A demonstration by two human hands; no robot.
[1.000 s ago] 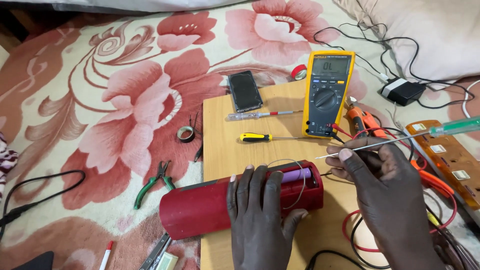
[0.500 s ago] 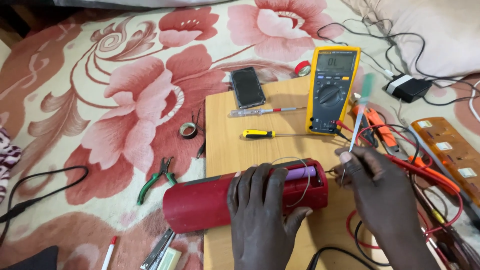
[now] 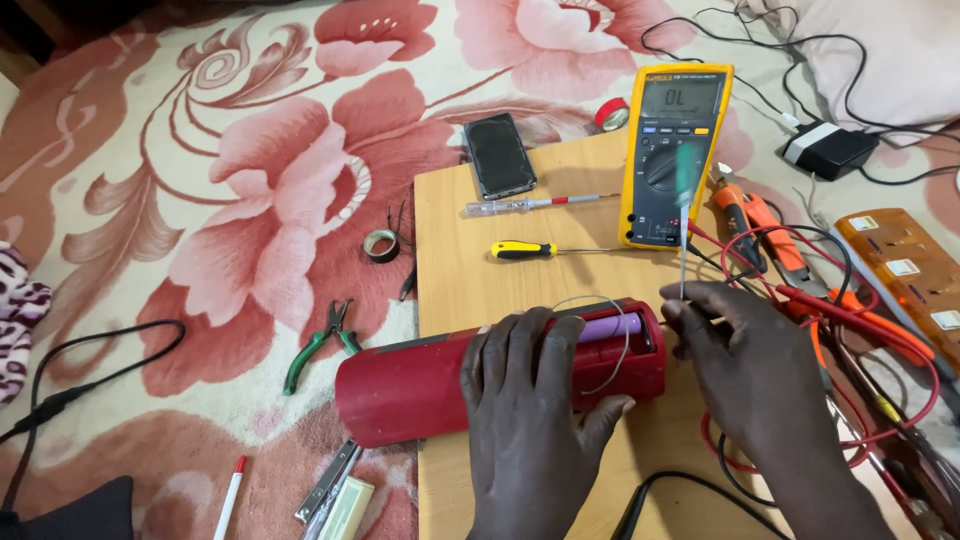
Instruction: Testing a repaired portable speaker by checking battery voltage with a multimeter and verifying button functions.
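1. Pressing down, the left hand (image 3: 535, 400) lies flat with fingers spread on the red cylinder (image 3: 420, 385); the right hand (image 3: 745, 350) pinches a thin screwdriver (image 3: 684, 215) upright at the cylinder's right end.
2. This cylinder lies sideways across the near left edge of a wooden board (image 3: 460, 280), its open right end showing a purple cell (image 3: 610, 327) and a loop of grey wire (image 3: 620, 345).
3. Farther on the board rest a yellow multimeter (image 3: 675, 150), a yellow-handled screwdriver (image 3: 525, 250) and a phone (image 3: 499, 155).
4. Red leads (image 3: 800, 300) curl at the right.
5. Under the board spreads a floral cloth (image 3: 250, 180) with green pliers (image 3: 315, 345) to the left.
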